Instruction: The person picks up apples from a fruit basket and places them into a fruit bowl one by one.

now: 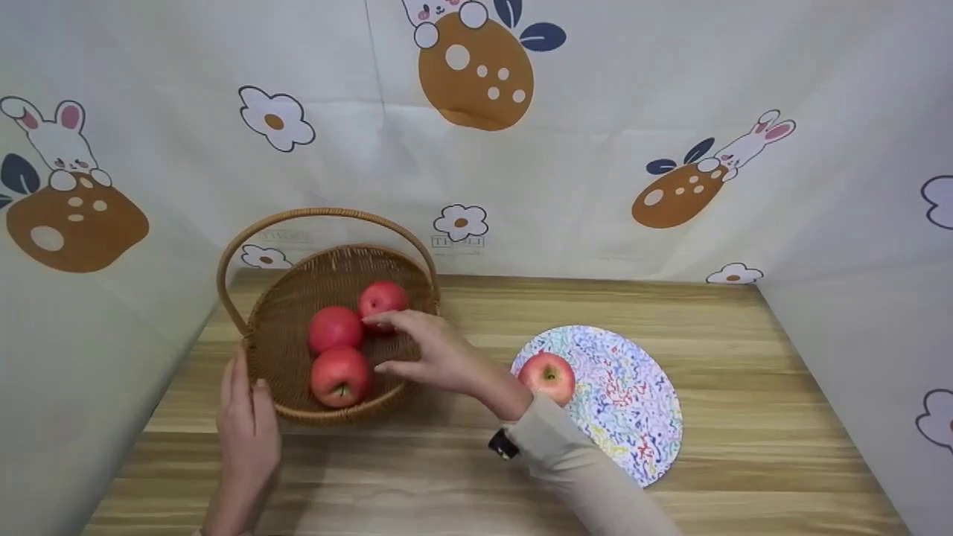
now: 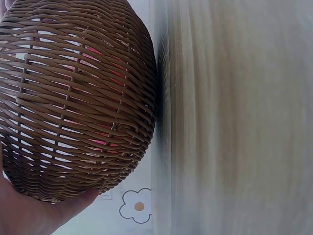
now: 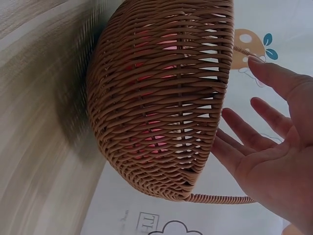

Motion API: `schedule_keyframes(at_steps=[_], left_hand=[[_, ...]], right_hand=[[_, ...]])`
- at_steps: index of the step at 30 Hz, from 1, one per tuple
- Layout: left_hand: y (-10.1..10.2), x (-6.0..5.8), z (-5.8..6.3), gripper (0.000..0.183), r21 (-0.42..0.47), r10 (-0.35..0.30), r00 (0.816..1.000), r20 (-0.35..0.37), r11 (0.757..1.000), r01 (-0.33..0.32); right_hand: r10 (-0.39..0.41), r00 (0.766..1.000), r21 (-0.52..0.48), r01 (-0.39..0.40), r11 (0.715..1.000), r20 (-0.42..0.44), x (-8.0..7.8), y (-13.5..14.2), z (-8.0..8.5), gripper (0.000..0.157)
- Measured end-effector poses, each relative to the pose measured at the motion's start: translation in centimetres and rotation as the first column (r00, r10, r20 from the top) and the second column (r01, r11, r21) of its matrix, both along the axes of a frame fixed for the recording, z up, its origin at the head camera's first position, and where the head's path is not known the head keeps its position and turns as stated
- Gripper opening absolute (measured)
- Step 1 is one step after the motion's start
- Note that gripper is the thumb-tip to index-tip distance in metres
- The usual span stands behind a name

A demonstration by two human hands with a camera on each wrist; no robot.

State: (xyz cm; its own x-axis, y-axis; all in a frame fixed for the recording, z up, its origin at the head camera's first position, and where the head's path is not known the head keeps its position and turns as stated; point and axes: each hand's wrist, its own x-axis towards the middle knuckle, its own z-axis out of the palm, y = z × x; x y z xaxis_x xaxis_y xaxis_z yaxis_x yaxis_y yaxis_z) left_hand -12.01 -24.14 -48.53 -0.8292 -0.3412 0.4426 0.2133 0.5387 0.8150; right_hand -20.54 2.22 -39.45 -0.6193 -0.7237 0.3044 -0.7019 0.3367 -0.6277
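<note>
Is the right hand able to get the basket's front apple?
Probably yes: the right hand is empty above the open basket, with nothing visible between its fingers and the front apple.

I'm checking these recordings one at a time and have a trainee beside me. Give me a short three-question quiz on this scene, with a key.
1. Count: how many apples lie in the basket, and how many on the round patterned disc?
2. True or false: the right hand holds no apple.
3. Multiple choice: the left hand touches
A) the round patterned disc
B) the outer side of the basket
C) the right sleeve

Key:
1. Three in the basket, one on the disc.
2. True; its fingers are spread apart with nothing between them in the right wrist view.
3. B.
</note>
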Motion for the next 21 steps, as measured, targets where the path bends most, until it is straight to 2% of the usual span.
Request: schedule_keyframes(at_steps=[11,21], left_hand=[[0.0,0.0,0.0,0.057,-0.010,0.014,1.000,-0.009,1.000,-0.014],[0.0,0.0,0.0,0.057,-0.012,0.010,1.000,-0.019,1.000,-0.010]], right_hand=[[0.002,0.999,0.129,-0.007,0.992,0.040,-0.4,-1.1,-0.1,0.058],[0.053,0.998,0.149,-0.059,0.987,0.042,-1.1,-1.9,-0.6,0.053]])
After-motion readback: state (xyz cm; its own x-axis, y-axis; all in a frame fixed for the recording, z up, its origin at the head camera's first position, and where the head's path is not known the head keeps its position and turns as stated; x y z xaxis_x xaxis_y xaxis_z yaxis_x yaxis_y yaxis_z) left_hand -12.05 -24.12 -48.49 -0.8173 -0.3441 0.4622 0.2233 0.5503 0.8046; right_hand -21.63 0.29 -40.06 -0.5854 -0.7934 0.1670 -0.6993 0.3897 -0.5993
